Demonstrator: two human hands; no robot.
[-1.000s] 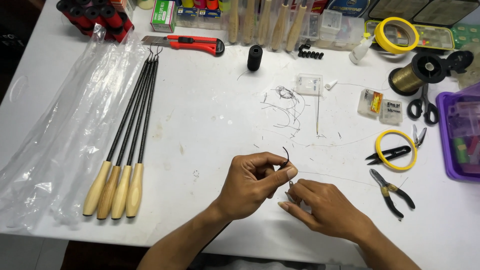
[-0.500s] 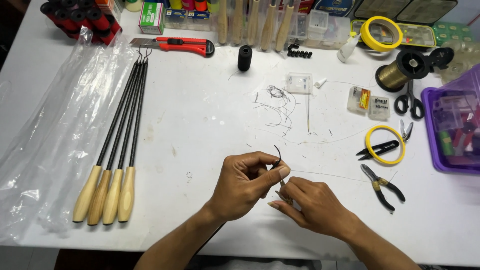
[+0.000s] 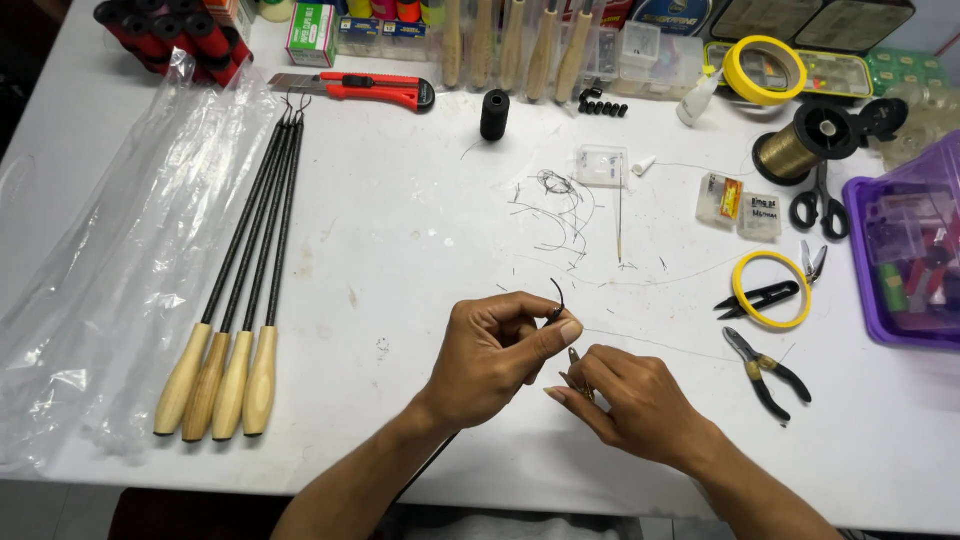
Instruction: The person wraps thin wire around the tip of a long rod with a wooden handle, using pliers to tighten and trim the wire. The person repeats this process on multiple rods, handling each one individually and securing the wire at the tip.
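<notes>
Near six o'clock on the table (image 3: 420,220), our left hand (image 3: 490,360) pinches a thin dark hook (image 3: 556,298) between thumb and forefinger. Our right hand (image 3: 635,405), at four o'clock of it, closes around a small tool (image 3: 574,358). Pliers (image 3: 765,368) lie toward three o'clock.

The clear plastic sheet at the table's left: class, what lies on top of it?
Four wooden-handled rods lie side by side along the clear plastic sheet edge, handles nearest the person. Whether each rests fully on it cannot be told.

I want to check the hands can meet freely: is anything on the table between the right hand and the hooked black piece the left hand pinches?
Nothing visible: the right hand sits beside the left hand, next to the hooked piece.
</notes>
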